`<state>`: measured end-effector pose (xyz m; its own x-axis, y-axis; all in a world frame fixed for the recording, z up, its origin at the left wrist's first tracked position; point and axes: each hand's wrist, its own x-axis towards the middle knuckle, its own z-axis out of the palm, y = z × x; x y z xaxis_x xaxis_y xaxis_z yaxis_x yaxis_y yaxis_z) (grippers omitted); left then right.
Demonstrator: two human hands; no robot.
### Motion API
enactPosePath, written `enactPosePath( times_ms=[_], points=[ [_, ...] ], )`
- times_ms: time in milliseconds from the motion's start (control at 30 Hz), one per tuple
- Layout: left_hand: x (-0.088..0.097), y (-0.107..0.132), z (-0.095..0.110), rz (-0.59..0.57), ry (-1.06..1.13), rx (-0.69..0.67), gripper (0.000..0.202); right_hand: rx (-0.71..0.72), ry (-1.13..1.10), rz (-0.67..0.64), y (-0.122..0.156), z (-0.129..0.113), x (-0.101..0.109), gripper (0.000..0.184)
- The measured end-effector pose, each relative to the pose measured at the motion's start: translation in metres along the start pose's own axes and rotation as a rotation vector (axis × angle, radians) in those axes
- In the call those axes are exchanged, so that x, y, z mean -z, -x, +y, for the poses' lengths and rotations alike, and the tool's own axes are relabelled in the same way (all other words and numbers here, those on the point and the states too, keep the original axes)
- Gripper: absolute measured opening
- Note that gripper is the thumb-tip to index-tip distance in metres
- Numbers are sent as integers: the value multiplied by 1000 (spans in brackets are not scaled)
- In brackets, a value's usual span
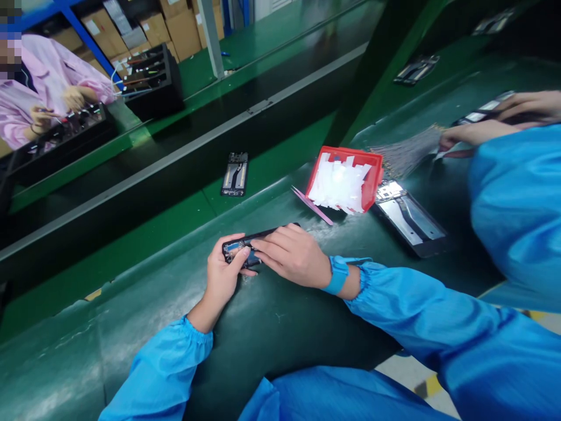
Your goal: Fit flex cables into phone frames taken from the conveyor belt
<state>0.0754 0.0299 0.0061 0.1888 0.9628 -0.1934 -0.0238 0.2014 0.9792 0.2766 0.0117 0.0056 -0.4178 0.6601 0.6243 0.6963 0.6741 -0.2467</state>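
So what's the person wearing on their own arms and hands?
Both arms wear bright blue smock sleeves with gathered elastic cuffs. The left hand and right hand are bare, with no gloves. A blue wristband sits on the right wrist, just ahead of the cuff.

Blue sleeves (166, 368), green mat (280, 327), black phone frame (252, 242), red tray (344, 178) of white strips (339, 184), pink tweezers (312, 205).

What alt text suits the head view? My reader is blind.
Both hands, left hand and right hand, hold a dark phone frame on a green bench. Behind it sit a red tray of white strips and pink tweezers.
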Motion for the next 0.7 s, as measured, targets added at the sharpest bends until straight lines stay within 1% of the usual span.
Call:
enactPosePath(
  times_ms=[133,300,467,600,700],
  points=[
    [1,0,2,21,-16,-9,49,3,8,-44,-1,-2,0,23],
    [1,0,3,-1,-31,-17,47,11,29,-30,-1,-2,-1,23],
    [1,-2,3,28,-34,-21,48,-8,13,-47,0,-2,-2,24],
    [2,-3,0,-7,-28,-14,50,-14,30,-36,-1,-1,-2,24],
    [3,-2,-1,-25,-34,-7,57,-7,50,-34,-2,-1,-1,24]
  ],
)
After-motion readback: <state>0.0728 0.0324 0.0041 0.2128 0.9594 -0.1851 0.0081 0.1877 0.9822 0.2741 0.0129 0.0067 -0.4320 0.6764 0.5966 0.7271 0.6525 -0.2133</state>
